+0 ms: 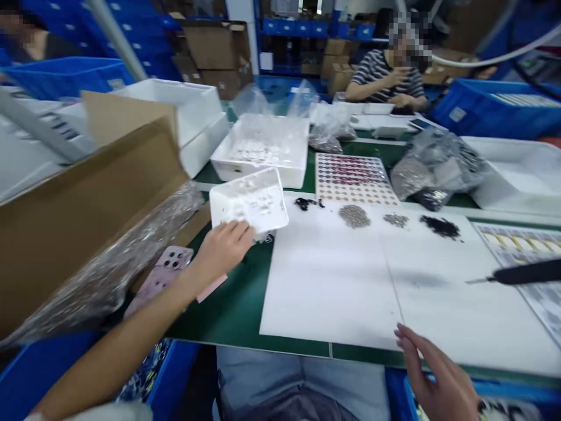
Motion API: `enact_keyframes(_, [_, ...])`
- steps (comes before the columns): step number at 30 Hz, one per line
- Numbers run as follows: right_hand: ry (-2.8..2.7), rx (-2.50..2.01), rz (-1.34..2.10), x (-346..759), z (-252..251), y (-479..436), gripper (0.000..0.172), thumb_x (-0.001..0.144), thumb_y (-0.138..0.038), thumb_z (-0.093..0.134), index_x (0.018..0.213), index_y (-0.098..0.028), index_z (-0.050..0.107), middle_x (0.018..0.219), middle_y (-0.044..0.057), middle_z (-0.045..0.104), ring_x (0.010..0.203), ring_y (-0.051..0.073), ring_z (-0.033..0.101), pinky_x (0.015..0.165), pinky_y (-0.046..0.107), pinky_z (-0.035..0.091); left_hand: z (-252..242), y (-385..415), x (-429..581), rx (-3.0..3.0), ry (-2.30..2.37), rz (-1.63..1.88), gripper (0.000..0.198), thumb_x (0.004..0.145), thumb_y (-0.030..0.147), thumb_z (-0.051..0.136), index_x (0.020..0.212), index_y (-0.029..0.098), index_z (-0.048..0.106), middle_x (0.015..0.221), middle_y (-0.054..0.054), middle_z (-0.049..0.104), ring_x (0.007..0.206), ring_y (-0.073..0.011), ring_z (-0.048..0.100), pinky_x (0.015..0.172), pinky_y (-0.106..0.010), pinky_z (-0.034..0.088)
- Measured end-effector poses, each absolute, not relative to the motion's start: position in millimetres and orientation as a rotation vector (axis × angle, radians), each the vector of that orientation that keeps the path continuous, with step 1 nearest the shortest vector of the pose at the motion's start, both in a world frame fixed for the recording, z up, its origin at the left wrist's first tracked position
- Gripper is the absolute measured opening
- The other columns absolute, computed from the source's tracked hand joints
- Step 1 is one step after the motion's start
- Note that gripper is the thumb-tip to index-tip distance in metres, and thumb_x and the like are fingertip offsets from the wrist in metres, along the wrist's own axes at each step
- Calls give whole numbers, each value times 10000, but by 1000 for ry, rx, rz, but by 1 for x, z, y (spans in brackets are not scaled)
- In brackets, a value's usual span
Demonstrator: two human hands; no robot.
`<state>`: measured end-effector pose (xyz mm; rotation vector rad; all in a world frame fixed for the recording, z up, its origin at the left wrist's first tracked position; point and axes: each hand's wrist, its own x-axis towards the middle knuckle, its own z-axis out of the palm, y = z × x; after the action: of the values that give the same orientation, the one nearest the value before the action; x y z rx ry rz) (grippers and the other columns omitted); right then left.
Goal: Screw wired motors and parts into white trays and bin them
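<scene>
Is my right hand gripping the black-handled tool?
No, the right hand is apart from the black-handled tool, with a plain gap showing between them.

Stretches across as a green surface (pixel 236 304), bearing white sheeting (pixel 333 280) from near middle to near right, a dotted card (pixel 353 192) at the sheeting's far edge, a white bin (pixel 258 174) far and left of centre, plastic bags (pixel 447 161) and a white tub (pixel 521 197) far right.

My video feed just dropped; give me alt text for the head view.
The left hand grips a tilted white tray of small white pieces above a green workbench; the open right hand is near the front edge. White sheets bear piles of grey parts and black parts, with a black-handled screwdriver at right.
</scene>
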<state>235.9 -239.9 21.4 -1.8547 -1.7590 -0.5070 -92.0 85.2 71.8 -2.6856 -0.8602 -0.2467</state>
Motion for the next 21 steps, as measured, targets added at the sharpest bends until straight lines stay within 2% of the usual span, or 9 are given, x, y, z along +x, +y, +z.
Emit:
enact_keyframes(2, [-1679, -1913, -557, 250, 20, -237, 183, 987, -179, 611, 1154, -212, 679, 1021, -42, 758, 861, 77, 737, 854, 201, 554, 72, 40, -70, -2562, -533, -548, 157, 970, 110, 567, 1015, 170, 704, 955, -72, 734, 832, -221, 649, 715, -346, 494])
enact_keyframes(3, [-1592, -1987, -528, 261, 20, -237, 155, 997, -209, 593, 1110, -211, 699, 977, -49, 759, 848, 66, 734, 853, 184, 542, 70, 19, -57, -2548, -413, -646, 153, 928, 71, 618, 1025, 151, 707, 961, -74, 735, 817, -219, 645, 704, -348, 499])
enact_keyframes(4, [-1440, -2121, -452, 274, 19, -239, 184, 1016, -281, 557, 1057, -211, 722, 938, -40, 759, 837, 64, 732, 847, 176, 536, 67, 0, -45, -2564, -344, -695, 166, 902, 37, 640, 1018, 135, 706, 954, -76, 731, 811, -217, 646, 698, -351, 501])
enact_keyframes(6, [-1151, -2344, -449, 310, 20, -249, 349, 1043, -377, 463, 1072, -174, 745, 907, 26, 755, 806, 97, 723, 816, 213, 529, 59, -31, -21, -2636, -251, -754, 174, 890, -1, 633, 980, 128, 709, 917, -66, 720, 762, -194, 635, 685, -346, 502])
enact_keyframes(9, [-720, -2582, -422, 382, 25, -270, 424, 1040, -369, 406, 1179, -127, 726, 897, 84, 738, 813, 148, 700, 820, 265, 508, 42, -60, 5, -2728, -192, -729, 205, 927, 9, 579, 973, 142, 728, 932, -68, 726, 802, -202, 661, 715, -349, 521])
enact_keyframes(11, [-530, -2674, -322, 436, 29, -282, 404, 1035, -322, 412, 1200, -102, 707, 956, 115, 731, 868, 164, 686, 873, 280, 516, 28, -68, 12, -2758, -193, -681, 212, 938, 24, 569, 975, 143, 741, 961, -84, 737, 849, -223, 677, 734, -361, 530])
enact_keyframes(13, [-436, -2731, -216, 488, 30, -287, 385, 1054, -307, 418, 1236, -84, 674, 1056, 131, 708, 956, 161, 666, 958, 317, 528, 14, -67, 10, -2761, -140, -577, 243, 927, 26, 588, 1057, 145, 757, 1016, -94, 752, 898, -233, 686, 762, -365, 543])
enact_keyframes(16, [-510, -2763, -74, 549, 27, -277, 423, 1035, -436, 568, 1303, -113, 623, 1202, 101, 649, 1147, 169, 624, 1097, 412, 524, -7, -57, 1, -2729, 17, -478, 357, 887, 27, 609, 1173, 185, 754, 1084, -83, 769, 956, -236, 697, 780, -350, 561])
enact_keyframes(21, [-644, -2767, 12, 595, 17, -239, 472, 1026, -463, 587, 1356, -125, 594, 1318, 118, 594, 1275, 205, 576, 1142, 459, 515, -31, -56, -3, -2762, -32, -536, 493, 885, 141, 669, 1350, 303, 666, 1082, -73, 777, 961, -270, 720, 764, -390, 575])
